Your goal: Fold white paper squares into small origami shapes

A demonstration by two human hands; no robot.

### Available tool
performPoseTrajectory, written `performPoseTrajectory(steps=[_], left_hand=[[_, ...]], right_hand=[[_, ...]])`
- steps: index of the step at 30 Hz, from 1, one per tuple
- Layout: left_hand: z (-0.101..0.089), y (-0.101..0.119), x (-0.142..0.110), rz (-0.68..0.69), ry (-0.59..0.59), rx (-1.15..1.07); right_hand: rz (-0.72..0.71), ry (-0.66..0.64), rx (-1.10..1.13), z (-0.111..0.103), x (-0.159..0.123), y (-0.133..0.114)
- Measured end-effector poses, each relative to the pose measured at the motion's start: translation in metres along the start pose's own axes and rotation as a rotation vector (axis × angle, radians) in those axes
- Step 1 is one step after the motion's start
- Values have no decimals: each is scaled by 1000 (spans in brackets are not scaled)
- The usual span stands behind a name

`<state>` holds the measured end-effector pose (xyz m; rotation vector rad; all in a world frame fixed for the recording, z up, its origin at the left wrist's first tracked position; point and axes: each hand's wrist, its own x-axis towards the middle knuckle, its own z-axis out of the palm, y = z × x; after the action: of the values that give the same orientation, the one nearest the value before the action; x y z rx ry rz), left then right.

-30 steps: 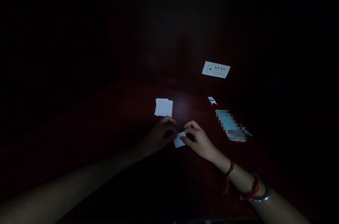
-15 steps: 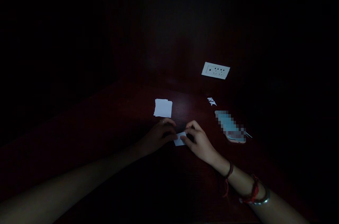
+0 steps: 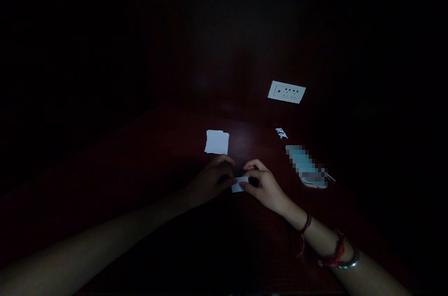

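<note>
Between my two hands is a small white piece of paper (image 3: 239,186), low over the dark red table. My left hand (image 3: 212,181) pinches its left edge with thumb and finger; a ring shows on one finger. From the other side, my right hand (image 3: 263,187) grips the right edge between thumb and index finger. Just beyond my left hand lies a stack of white paper squares (image 3: 217,142), its edges slightly uneven. Dim light hides the undersides of my fingers.
To the right lies a phone (image 3: 304,165) with a blurred-out screen and a thin white strip beside it. Torn paper scraps (image 3: 281,133) rest farther back on the dark red table (image 3: 157,146). A socket plate (image 3: 287,92) is on the wall.
Both hands still hold the small paper, with only slight finger shifts around it. The whole view has shifted a little.
</note>
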<state>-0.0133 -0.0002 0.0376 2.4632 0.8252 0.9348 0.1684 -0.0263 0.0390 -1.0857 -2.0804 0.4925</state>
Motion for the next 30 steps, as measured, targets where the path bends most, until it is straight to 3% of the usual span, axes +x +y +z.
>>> performPoseTrajectory(steps=[5, 11, 23, 30], left_hand=[[-1, 2, -1, 47, 13, 9], [1, -1, -2, 60, 44, 39], [1, 3, -2, 109, 80, 191], [0, 3, -1, 197, 98, 342]], right_hand=[[-18, -29, 4, 0, 0, -2], [-11, 104, 4, -2, 1, -1], [-50, 167, -74, -3, -2, -8], [-118, 113, -190, -3, -2, -6]])
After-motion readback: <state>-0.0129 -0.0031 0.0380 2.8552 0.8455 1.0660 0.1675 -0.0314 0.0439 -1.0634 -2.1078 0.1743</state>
